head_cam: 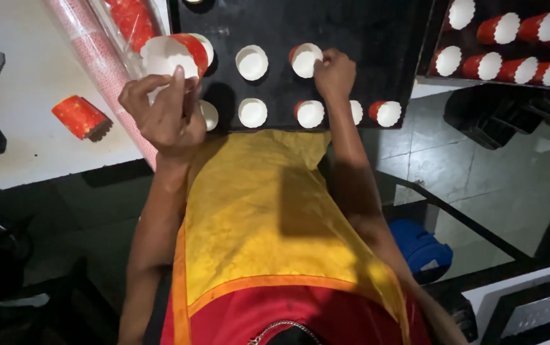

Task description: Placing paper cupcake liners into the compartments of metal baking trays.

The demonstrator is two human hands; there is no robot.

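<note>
Yellow cloth [262, 217] over the person's lap fills the near view. At eleven o'clock the left hand [163, 112] grips a stack of red paper cups [173, 54], fingers curled around it. At one o'clock the right hand [334, 73] pinches one cup [304, 59] onto the black tray [364, 32]. I think it is best to press each cup flat and keep the rows even. Right fingertips are partly hidden; the tray's far edge is cut off.
</note>
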